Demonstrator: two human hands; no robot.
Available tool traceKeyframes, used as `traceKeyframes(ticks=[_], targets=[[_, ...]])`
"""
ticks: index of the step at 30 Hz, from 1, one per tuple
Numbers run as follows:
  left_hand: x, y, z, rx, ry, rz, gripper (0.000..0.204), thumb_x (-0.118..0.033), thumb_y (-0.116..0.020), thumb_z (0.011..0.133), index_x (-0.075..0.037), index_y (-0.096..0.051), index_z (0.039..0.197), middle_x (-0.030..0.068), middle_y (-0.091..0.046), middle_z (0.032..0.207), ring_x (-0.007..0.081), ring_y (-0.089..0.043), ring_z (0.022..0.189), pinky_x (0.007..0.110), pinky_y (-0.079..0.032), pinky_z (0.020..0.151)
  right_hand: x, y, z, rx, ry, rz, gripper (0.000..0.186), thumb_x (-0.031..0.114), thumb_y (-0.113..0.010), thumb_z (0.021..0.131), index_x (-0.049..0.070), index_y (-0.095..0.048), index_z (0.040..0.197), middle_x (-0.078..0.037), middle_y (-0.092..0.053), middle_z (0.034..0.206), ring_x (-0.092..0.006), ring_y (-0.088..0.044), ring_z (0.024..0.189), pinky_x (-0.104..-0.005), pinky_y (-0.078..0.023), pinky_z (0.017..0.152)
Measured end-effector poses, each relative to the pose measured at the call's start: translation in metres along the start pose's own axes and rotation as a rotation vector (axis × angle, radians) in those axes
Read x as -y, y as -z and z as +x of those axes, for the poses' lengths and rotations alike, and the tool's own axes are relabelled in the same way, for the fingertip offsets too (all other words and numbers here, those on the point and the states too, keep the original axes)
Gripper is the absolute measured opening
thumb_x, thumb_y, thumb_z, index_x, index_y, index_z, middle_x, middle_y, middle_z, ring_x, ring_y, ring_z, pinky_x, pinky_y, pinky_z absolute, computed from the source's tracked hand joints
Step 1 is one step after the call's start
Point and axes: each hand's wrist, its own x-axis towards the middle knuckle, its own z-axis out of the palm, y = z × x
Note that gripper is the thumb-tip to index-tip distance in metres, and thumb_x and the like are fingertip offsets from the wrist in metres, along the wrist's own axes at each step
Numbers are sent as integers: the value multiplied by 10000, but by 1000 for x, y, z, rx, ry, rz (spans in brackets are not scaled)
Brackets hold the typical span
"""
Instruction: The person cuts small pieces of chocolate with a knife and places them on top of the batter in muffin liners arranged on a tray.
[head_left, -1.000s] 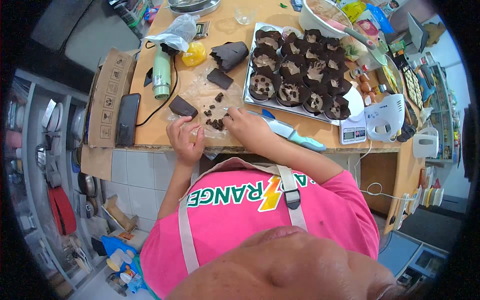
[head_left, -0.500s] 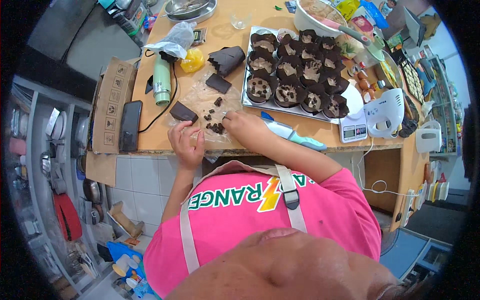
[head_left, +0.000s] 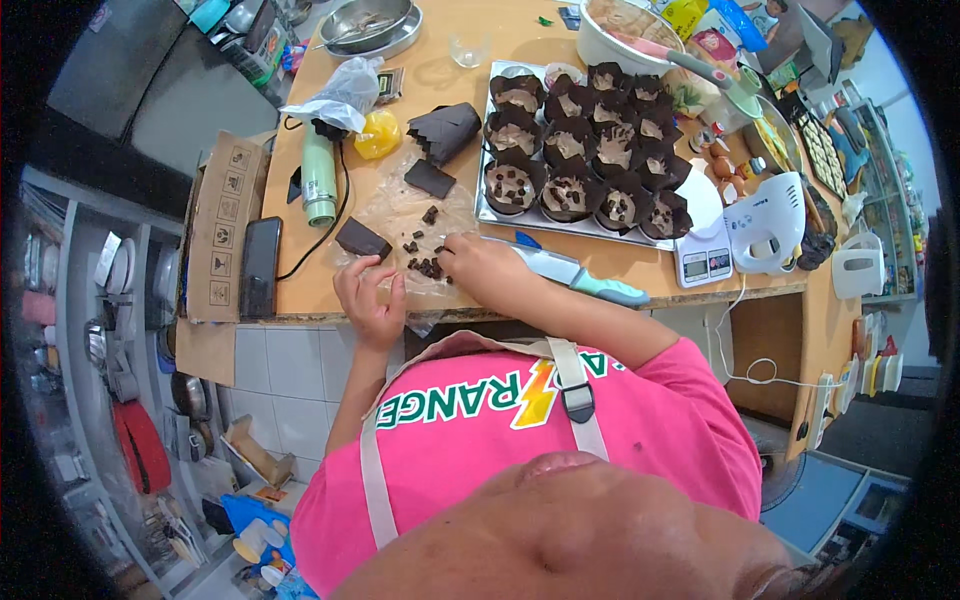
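Observation:
My left hand (head_left: 371, 305) rests at the table's front edge, its fingers apart and nothing in them, just below a dark chocolate block (head_left: 363, 241). Beside a small heap of chopped chocolate chunks (head_left: 425, 267), my right hand (head_left: 482, 266) has its fingers drawn together; whatever is between the fingertips is hidden. Clear plastic film (head_left: 385, 208) lies under the chunks and another chocolate piece (head_left: 429, 179). To the right, a tray (head_left: 600, 234) holds several dark paper cups of brown batter (head_left: 511, 187); those in the nearest row carry chocolate chunks on top.
A knife (head_left: 580, 277) with a turquoise handle lies behind my right forearm. Right of the tray stand a kitchen scale (head_left: 706, 262) and a white hand mixer (head_left: 765, 225). A green bottle (head_left: 319, 180), a phone (head_left: 260, 265) and a cardboard box (head_left: 222, 225) are at left.
The view has shifted slightly, moving the tabletop things a little left. Both hands stay in nearly the same places by the chocolate; I see nothing taken or let go.

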Motion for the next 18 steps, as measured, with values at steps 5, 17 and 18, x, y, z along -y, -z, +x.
traceKeyframes(ticks=[5, 17, 18], targets=[[1, -1, 1, 4, -3, -2, 159, -142, -737, 806, -80, -656, 927, 119, -606, 1109, 326, -520, 1050, 436, -410, 925, -16, -2, 5, -144, -24, 259, 131, 59, -652, 786, 42, -685, 911, -146, -639, 945, -301, -672, 905, -405, -557, 742], [-6, 5, 2, -21, -65, -57, 167, -94, -690, 837, -40, -630, 984, 149, -593, 1101, 316, -532, 1048, 435, -411, 947, -26, 32, 5, 2, -262, 1360, 171, -17, -724, 844, -31, -704, 1013, -81, -722, 1002, -126, -683, 894, -267, -559, 810], [-12, 7, 4, -36, -93, -87, 187, -93, -687, 840, -35, -620, 1005, 154, -586, 1116, 314, -531, 1052, 432, -412, 947, -27, 38, 0, -18, -247, 1434, 196, -14, -736, 830, -25, -706, 1024, -71, -725, 970, -119, -681, 883, -264, -554, 799]])
